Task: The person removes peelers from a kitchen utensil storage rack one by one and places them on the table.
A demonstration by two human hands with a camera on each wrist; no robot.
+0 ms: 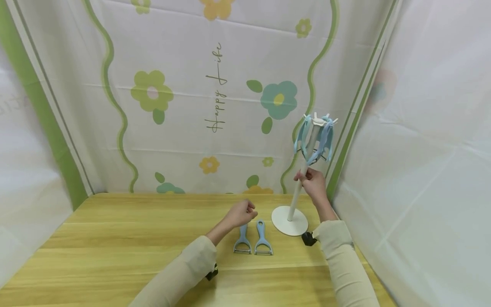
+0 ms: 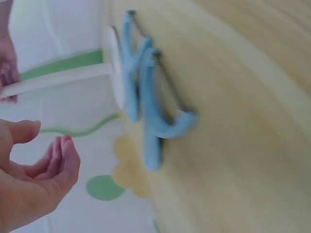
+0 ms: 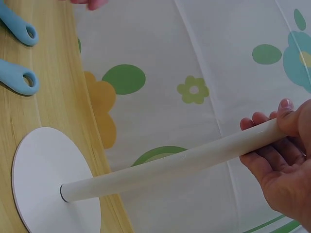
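My right hand [image 1: 313, 184] grips the pole of a white stand [image 1: 295, 200], fingers and thumb around it, also plain in the right wrist view. The stand's round base [image 3: 53, 179] sits on the table. From the hooks at its top hang several blue and green peelers [image 1: 326, 138]. Two light-blue Y-shaped peelers lie side by side on the table, a left one [image 1: 242, 241] and a right one [image 1: 262, 239], blades toward me. My left hand [image 1: 239, 213] hovers over the left peeler's handle end, fingers loosely bent and holding nothing.
A wooden table [image 1: 126, 238] extends to a floral curtain [image 1: 184, 128] at the back. Another white curtain [image 1: 422, 170] hangs close by my right arm. Dark wrist-worn devices sit under both sleeves.
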